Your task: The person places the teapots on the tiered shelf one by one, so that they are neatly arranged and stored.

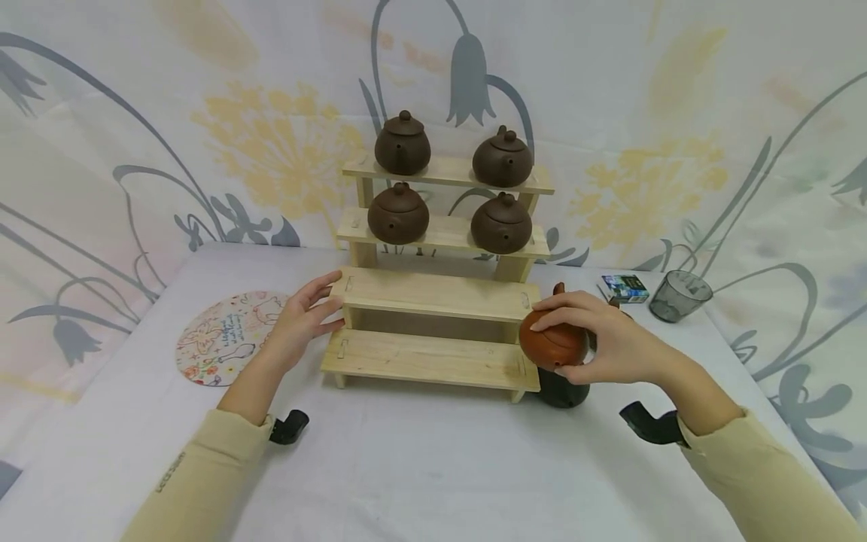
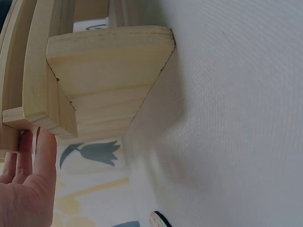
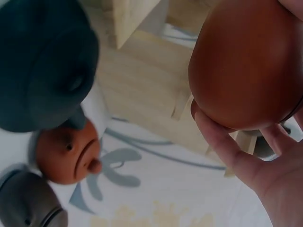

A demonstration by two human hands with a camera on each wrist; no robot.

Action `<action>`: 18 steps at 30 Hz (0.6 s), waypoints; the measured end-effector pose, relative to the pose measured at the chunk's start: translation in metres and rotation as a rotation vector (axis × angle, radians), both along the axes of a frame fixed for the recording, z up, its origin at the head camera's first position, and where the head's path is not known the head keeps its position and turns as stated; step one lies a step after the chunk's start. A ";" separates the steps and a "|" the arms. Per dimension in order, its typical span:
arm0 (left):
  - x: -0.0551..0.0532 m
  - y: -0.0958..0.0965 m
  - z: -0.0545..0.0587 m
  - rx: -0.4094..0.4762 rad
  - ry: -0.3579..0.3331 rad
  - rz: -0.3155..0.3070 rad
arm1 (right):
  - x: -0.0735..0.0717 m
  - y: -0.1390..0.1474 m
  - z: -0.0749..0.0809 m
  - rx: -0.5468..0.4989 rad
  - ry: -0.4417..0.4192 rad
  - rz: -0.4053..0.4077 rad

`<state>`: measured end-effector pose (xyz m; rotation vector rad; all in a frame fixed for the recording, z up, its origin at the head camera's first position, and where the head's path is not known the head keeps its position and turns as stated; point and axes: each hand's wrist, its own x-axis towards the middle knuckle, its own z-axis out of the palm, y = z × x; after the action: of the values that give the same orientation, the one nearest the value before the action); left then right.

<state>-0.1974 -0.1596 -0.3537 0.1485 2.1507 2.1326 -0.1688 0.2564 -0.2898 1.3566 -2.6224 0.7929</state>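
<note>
My right hand (image 1: pixel 616 339) grips a reddish-brown clay teapot (image 1: pixel 552 342) between thumb and fingers, at the right end of a stepped wooden stand (image 1: pixel 436 292). The same teapot (image 3: pixel 248 66) fills the upper right of the right wrist view. With its fingers mostly straight, my left hand (image 1: pixel 301 320) touches the left end of the stand; in the left wrist view the fingertips meet a wooden board's end. Dark brown teapots stand in pairs on the upper two steps, one of them a lidded teapot (image 1: pixel 403 145) at top left.
Beside the stand's right end is a black teapot (image 1: pixel 564 393), partly hidden. The right wrist view also shows an orange teapot (image 3: pixel 68 153) and a grey teapot (image 3: pixel 31 201). Farther right are a small box (image 1: pixel 623 288) and a grey cup (image 1: pixel 679 296). A patterned round mat (image 1: pixel 226 339) lies left.
</note>
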 end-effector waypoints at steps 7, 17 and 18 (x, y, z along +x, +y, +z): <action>-0.001 0.001 0.000 0.010 -0.005 -0.002 | -0.016 -0.030 0.004 -0.027 0.019 0.089; -0.001 0.001 -0.001 0.004 -0.008 0.005 | -0.034 -0.076 0.007 -0.031 0.006 0.130; -0.001 0.000 -0.001 0.004 -0.008 0.004 | -0.036 -0.081 0.007 -0.029 0.002 0.133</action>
<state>-0.1983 -0.1591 -0.3545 0.1357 2.1442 2.1369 -0.2051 0.1757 -0.2832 1.5363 -2.5301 0.8407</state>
